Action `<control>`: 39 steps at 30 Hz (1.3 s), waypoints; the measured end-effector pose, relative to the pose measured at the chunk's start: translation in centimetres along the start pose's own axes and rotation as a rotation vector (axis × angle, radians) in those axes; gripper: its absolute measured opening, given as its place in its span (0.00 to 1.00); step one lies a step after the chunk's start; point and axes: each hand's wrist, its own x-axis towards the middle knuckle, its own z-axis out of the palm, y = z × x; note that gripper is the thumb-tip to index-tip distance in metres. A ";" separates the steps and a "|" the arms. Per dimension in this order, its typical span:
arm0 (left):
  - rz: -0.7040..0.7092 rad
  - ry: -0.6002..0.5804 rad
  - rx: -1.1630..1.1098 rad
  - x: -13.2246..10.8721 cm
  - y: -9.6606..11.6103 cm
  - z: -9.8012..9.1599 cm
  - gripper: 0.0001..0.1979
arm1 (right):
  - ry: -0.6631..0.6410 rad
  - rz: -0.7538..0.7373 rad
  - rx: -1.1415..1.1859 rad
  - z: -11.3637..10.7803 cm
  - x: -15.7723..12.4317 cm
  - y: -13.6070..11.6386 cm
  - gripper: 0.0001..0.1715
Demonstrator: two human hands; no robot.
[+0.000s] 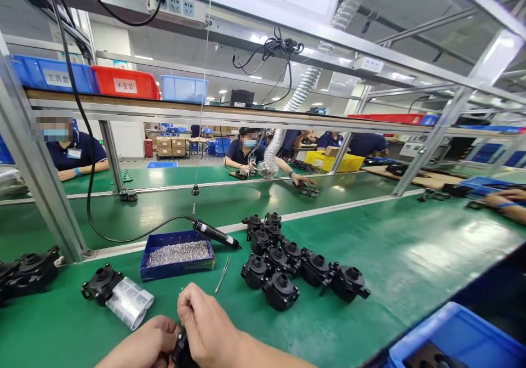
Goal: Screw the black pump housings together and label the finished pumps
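Observation:
My left hand (146, 343) and my right hand (207, 327) meet at the bottom edge of the head view, both closed around one small black plastic housing (181, 351), mostly hidden between them. Just beyond lie thin tweezers (222, 273) and a blue tray of small silver screws (176, 254). An electric screwdriver (216, 234) rests on the tray's right corner, its cable running left. A cluster of several black housings (287, 264) lies to the right of my hands. To the left, another black housing on a clear plastic holder (119, 294) sits on the green mat.
More black parts (27, 272) lie at the far left. A blue bin (456, 338) stands at the bottom right. Metal frame posts (39, 192) rise from the bench. Other people work across the conveyor, and a co-worker's hand (507, 201) rests at the right.

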 end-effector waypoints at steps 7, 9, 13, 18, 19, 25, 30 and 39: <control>0.018 0.005 -0.017 -0.3 0.3 -0.3 0.22 | 0.064 0.003 -0.139 0.4 -0.1 -0.2 0.05; 0.055 0.027 0.001 -0.6 0.5 -0.4 0.28 | 0.089 0.016 -0.180 0.6 -0.2 -0.2 0.05; 0.084 0.087 -0.089 -1.5 1.4 -0.2 0.31 | 0.117 0.031 -0.187 0.9 -0.5 -0.1 0.08; 0.186 0.157 -0.139 -2.6 2.2 1.2 0.31 | 0.199 0.087 -0.051 0.8 -0.2 0.4 0.12; 0.213 0.200 -0.147 -2.6 2.2 1.6 0.32 | 0.226 0.109 0.028 0.7 0.0 0.4 0.14; 0.384 0.420 -0.388 -1.6 1.9 4.4 0.34 | 0.374 0.201 0.517 0.8 1.1 -0.5 0.18; 0.391 0.423 -0.471 -1.3 1.9 5.6 0.33 | 0.391 0.202 0.610 0.8 1.6 -1.1 0.19; 0.599 0.311 -0.877 -2.5 2.6 3.0 0.12 | 0.705 0.385 0.688 0.5 -1.4 -2.4 0.21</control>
